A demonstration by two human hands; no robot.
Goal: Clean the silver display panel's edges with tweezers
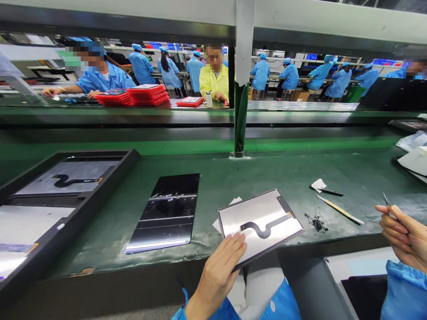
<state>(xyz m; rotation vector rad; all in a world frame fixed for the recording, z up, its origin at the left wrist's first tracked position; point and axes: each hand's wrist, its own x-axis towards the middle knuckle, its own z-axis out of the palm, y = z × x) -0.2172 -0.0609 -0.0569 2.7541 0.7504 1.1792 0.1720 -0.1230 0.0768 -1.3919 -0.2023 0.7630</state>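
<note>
My left hand (222, 264) grips the near left edge of a silver-backed display panel (230, 220), its fingers flat on the back and the thumb hidden. A black S-shaped flex cable (265, 232) lies across that back. The panel is tilted over the bench's front edge, with a white sheet (216, 225) partly under it. To the right, my right hand (405, 235) is closed around slim metal tweezers (387, 200), tips pointing up, apart from the panel. Between the hands lie small black scraps (316, 223), a yellow-handled tool (340, 210) and a black stick-like tool (330, 192) beside a crumpled white piece (319, 185).
A dark glossy screen (170, 209) lies left of the panel. Further left, a black tray (96, 195) holds more silver-backed panels. A post (240, 115) rises from the green bench (200, 162). Across it are stacked red trays (148, 95) and several workers. White sheets (413, 155) lie far right.
</note>
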